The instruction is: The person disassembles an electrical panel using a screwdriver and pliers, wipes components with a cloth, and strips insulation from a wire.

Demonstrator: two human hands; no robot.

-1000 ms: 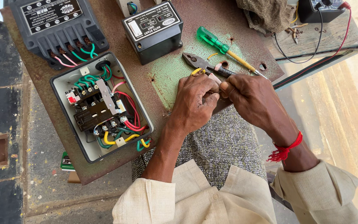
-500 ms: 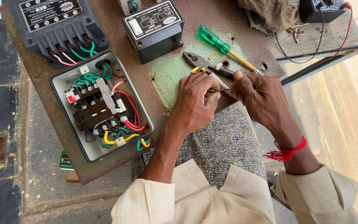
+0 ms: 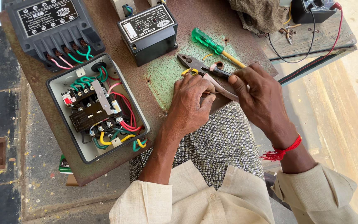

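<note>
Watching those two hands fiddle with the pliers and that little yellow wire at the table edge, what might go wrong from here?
The left hand pinches the short yellow wire right beside the pliers, which the right hand touches; a slip could nip a finger. The work sits at the rusty table edge over the lap, so small pieces could drop. The open starter box with loose coloured wires lies by the left forearm and could get bumped.

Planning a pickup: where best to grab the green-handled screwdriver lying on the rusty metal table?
Take the green-handled screwdriver by its translucent green handle, from above and from the far side. It lies flat and diagonal, handle bare at upper left, while its yellow shaft runs toward the right hand and the pliers.
</note>
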